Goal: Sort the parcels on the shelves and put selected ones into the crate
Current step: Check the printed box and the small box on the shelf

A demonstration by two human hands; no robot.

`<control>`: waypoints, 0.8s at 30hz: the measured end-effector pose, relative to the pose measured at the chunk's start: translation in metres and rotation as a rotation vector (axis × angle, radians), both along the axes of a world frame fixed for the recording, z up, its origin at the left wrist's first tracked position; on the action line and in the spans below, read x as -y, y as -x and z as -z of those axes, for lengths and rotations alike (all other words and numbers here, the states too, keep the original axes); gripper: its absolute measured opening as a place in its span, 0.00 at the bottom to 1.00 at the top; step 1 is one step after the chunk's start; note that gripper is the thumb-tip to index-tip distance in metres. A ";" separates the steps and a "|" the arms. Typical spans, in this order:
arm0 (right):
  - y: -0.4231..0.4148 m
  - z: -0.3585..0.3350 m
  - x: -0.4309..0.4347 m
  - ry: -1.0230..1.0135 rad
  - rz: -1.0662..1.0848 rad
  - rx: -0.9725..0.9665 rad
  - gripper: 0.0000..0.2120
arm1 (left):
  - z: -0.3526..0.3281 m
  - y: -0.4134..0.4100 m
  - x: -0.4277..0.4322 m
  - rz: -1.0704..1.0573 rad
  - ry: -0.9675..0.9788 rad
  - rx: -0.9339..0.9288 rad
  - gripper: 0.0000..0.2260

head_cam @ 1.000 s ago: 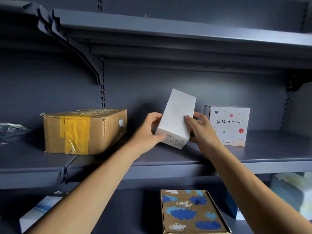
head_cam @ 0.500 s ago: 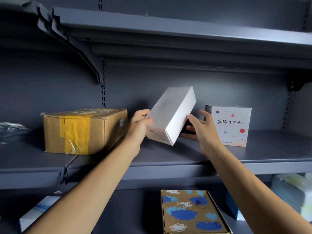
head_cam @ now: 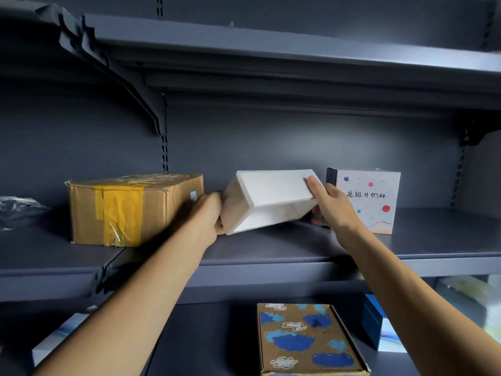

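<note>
the white box (head_cam: 273, 196) lies long-side across, just above the middle shelf (head_cam: 271, 248), tilted so that its nine o'clock end hangs lower than its three o'clock end; i cannot tell whether the low corner touches the shelf. my left grip (head_cam: 210, 213) is closed round that low end, where a printed label faces me, and most of its fingers are hidden behind the box. my right grip (head_cam: 329, 204) holds the other end, thumb laid on the top face and fingers tucked under and behind. so the box is carried between both grips. at three o'clock of it, just behind my right grip, a dotted box (head_cam: 371, 202) with handwritten characters stands upright on the same shelf. at nine o'clock, just beside my left grip, sits a brown carton (head_cam: 130, 210) bound with yellow tape (head_cam: 119, 213). further out at nine o'clock, at the edge of view, lies a crumpled clear bag (head_cam: 19, 210). at twelve o'clock the upper shelf (head_cam: 271, 47) runs across, held by a dark bracket (head_cam: 130, 85). at six o'clock, on the lower shelf, a cloud-painted carton (head_cam: 306, 340) lies flat between my forearms. a blue box (head_cam: 376, 324) shows at four o'clock and a pale box (head_cam: 59, 337) at eight o'clock.
</note>
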State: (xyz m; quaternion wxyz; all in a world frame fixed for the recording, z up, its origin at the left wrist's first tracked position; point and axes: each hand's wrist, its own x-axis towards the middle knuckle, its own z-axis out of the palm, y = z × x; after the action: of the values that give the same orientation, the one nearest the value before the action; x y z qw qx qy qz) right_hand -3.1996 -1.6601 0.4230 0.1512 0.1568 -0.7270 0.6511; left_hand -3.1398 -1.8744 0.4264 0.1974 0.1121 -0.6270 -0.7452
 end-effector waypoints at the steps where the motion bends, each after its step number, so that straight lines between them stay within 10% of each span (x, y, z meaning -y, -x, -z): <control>1: 0.001 -0.001 -0.001 -0.003 0.043 0.018 0.16 | -0.001 -0.001 0.000 -0.024 -0.022 -0.010 0.12; 7: 0.006 -0.014 0.000 -0.095 0.244 0.050 0.17 | -0.002 0.002 -0.011 -0.063 0.166 -0.039 0.22; 14: 0.002 -0.010 -0.001 -0.081 -0.060 0.019 0.20 | 0.005 0.029 0.018 -0.146 -0.202 -0.032 0.17; 24: 0.010 -0.015 0.014 -0.140 0.160 0.032 0.26 | -0.008 0.013 0.014 -0.429 0.291 -0.108 0.13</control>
State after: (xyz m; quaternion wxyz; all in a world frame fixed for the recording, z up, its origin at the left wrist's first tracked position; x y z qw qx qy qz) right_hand -3.2094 -1.6745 0.4380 0.1798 0.0982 -0.7832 0.5871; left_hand -3.1528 -1.8881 0.4346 0.3982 0.1729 -0.6781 -0.5930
